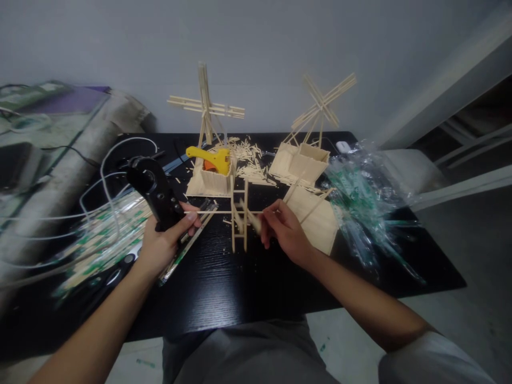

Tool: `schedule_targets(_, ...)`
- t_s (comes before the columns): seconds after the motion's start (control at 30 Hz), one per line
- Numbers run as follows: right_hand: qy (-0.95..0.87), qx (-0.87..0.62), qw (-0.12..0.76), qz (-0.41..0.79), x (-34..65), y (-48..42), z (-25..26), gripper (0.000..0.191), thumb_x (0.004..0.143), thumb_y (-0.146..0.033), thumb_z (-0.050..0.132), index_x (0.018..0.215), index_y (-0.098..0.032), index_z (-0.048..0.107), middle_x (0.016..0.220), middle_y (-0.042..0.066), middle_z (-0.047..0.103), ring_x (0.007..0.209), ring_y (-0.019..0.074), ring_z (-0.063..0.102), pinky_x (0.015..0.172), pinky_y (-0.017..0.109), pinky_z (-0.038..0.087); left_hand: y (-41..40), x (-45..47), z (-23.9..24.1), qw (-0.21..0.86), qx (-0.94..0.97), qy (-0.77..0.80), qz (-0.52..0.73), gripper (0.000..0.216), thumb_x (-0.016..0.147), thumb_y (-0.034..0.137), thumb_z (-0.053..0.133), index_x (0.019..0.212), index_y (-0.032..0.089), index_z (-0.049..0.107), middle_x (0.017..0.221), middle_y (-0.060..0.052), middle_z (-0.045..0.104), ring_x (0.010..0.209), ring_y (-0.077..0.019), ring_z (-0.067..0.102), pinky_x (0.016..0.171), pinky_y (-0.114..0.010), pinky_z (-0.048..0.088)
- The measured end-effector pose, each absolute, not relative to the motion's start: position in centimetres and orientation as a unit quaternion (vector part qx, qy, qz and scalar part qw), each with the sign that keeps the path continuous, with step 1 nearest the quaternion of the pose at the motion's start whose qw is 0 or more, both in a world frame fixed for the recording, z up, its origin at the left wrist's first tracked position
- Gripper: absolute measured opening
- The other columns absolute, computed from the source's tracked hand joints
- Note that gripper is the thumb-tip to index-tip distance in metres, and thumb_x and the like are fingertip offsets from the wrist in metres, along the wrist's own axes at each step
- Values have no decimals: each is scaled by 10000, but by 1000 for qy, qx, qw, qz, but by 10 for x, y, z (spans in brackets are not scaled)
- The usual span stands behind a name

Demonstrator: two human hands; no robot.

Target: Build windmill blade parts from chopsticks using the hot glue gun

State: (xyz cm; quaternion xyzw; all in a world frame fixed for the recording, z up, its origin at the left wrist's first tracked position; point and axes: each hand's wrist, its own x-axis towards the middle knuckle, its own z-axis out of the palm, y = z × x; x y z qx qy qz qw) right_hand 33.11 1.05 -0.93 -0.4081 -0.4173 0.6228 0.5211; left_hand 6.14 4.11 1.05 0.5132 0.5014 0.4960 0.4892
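Note:
My left hand point(162, 240) is wrapped round the grip of a black glue gun point(154, 193), its nozzle pointing away from me over the black table point(224, 288). My right hand point(284, 229) pinches a short wooden stick point(253, 220) against a small ladder point(239, 216) made of sticks, which lies flat between my hands. A long thin stick point(216, 212) crosses the ladder sideways.
Two stick windmills point(206, 106) point(320, 104) stand on stick boxes at the table's back. A yellow tool point(212, 158) rests in the left box. Loose sticks point(250, 157), wrapped chopsticks point(104, 240), empty wrappers point(360, 202) and a white cable point(108, 176) lie around.

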Motion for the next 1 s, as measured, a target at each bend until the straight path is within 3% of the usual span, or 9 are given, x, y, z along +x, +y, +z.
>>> schedule_targets(0.3, -430, -406, 527, 610, 332, 11, -12, 417, 990, -549, 746, 918, -234, 482, 1252, 79, 788, 603, 91, 695, 433, 192, 554, 40, 59, 8, 491, 515, 502, 492, 244, 820, 392, 886, 904, 188, 781, 732, -11, 713, 613, -133, 571, 610, -272, 469)
schedule_targets(0.77, -427, -405, 520, 619, 332, 10, -9, 434, 979, -553, 752, 917, -238, 461, 1299, 74, 783, 596, 90, 704, 424, 186, 538, 40, 59, 10, 492, 508, 504, 495, 266, 807, 395, 895, 908, 180, 776, 723, -16, 705, 610, -135, 572, 606, -275, 473)
schedule_targets(0.9, -422, -396, 510, 636, 331, 10, -9, 469, 974, -591, 743, 923, -252, 423, 1217, 58, 804, 611, 120, 745, 413, 192, 526, 40, 60, 11, 491, 511, 504, 494, 250, 805, 389, 893, 893, 184, 779, 723, -18, 705, 609, -138, 571, 603, -278, 471)
schedule_targets(1.0, -417, -391, 496, 654, 330, 9, -9, 490, 980, -636, 714, 935, -270, 390, 861, -34, 791, 533, 141, 724, 390, 193, 501, 40, 60, 12, 492, 515, 499, 493, 258, 801, 406, 893, 867, 186, 775, 706, -14, 696, 597, -134, 561, 596, -277, 466)
